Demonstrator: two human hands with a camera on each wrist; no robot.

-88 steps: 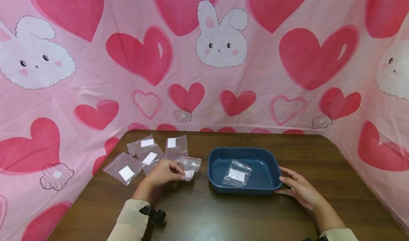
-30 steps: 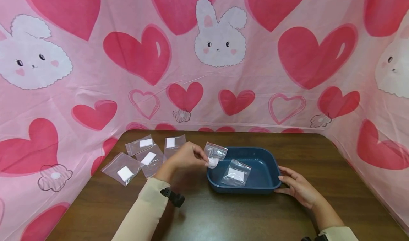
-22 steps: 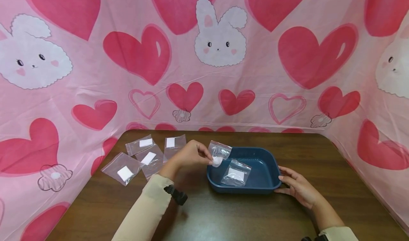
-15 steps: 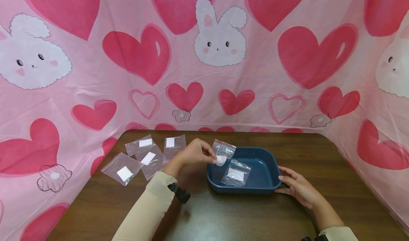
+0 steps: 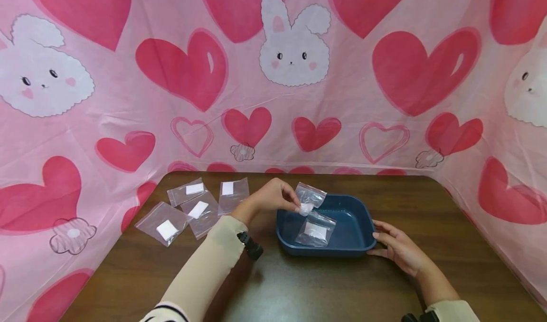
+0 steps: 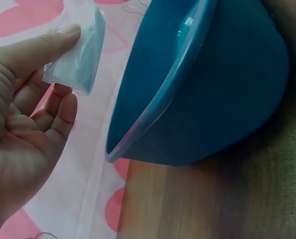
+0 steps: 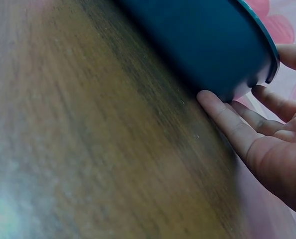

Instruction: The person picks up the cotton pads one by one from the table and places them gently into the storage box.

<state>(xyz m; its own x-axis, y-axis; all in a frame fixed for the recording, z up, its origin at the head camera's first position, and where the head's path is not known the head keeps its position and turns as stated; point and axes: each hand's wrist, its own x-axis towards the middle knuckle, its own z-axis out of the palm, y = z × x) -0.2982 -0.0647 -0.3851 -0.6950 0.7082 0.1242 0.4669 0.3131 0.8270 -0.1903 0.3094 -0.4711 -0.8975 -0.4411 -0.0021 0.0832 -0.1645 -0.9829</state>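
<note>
My left hand [image 5: 275, 196] pinches a small clear zip-lock bag [image 5: 313, 196] with something white in it, and holds it up over the left part of a blue rectangular tub [image 5: 325, 252]. In the left wrist view, thumb and fingers grip the bag [image 6: 85, 57] at its white contents, above the tub's rim. Another zip-lock bag [image 5: 316, 232] with a white piece lies inside the tub. At the tub's right end, my right hand [image 5: 401, 250] touches the wall with extended fingers; the right wrist view has the fingertips [image 7: 210, 102] low against the tub's side.
Several more zip-lock bags [image 5: 166, 230] with white pieces lie on the left of the brown wooden table [image 5: 290, 284], some overlapping. A pink curtain [image 5: 239, 94] with hearts and rabbits stands behind and at both sides.
My left hand has lifted the bag from the table left of the tub and carried it right, over the tub. The right hand has stayed at the tub's right end.
</note>
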